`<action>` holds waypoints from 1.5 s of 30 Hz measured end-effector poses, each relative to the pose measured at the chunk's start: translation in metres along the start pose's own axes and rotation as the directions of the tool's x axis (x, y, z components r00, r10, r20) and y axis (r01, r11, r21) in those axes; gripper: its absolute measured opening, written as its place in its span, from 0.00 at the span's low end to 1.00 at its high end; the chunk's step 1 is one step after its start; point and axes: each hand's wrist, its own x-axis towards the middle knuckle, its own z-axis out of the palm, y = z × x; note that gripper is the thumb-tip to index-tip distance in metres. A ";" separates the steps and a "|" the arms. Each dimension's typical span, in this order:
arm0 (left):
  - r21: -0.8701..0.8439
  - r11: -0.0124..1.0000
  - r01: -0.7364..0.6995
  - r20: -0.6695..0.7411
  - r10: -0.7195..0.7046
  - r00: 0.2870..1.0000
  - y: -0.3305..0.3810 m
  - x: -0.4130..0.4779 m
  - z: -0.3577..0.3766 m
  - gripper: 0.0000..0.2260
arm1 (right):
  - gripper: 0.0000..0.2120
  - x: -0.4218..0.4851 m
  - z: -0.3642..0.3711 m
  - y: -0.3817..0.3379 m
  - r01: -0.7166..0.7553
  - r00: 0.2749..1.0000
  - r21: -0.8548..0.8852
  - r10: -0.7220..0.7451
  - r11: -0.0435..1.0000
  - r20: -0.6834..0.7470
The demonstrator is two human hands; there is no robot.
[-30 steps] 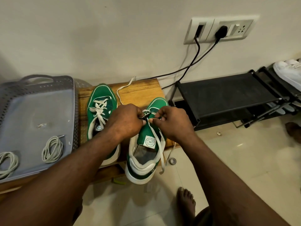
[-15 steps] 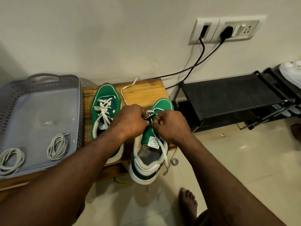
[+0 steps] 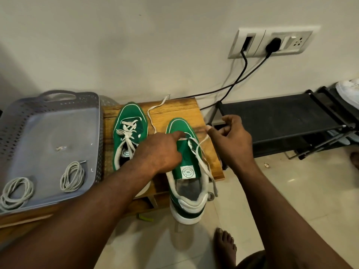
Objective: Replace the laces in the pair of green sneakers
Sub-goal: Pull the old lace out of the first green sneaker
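White flat lace [image 3: 213, 186] pinched in right hand [image 3: 231, 138]; left hand [image 3: 161, 150] presses straight-fingered on green suede sneaker [image 3: 186, 158]. Hard tugging could tip it off wooden bench [image 3: 174, 111].

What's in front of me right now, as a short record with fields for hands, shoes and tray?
left hand: rests on the half-laced shoe, forefinger straight
right hand: pinches the lace beside that shoe's toe
laced shoe: on the bench, next to the tray
half-laced shoe: heel overhangs the bench edge
tray: holds two coiled laces
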 end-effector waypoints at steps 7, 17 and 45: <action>0.109 0.993 -0.036 0.000 0.037 0.999 0.003 0.002 0.000 0.27 | 0.23 -0.024 0.012 -0.008 0.288 0.904 -0.309 -0.151 0.906 0.400; 0.042 0.999 0.029 0.046 -0.031 0.998 0.000 0.009 0.008 0.21 | 0.19 -0.009 0.002 -0.004 0.140 0.983 -0.324 -0.170 0.936 -0.068; 0.104 0.995 0.002 -0.158 0.014 0.987 0.006 0.005 0.011 0.15 | 0.10 -0.033 0.033 -0.021 0.188 0.978 -0.557 -0.100 0.809 0.185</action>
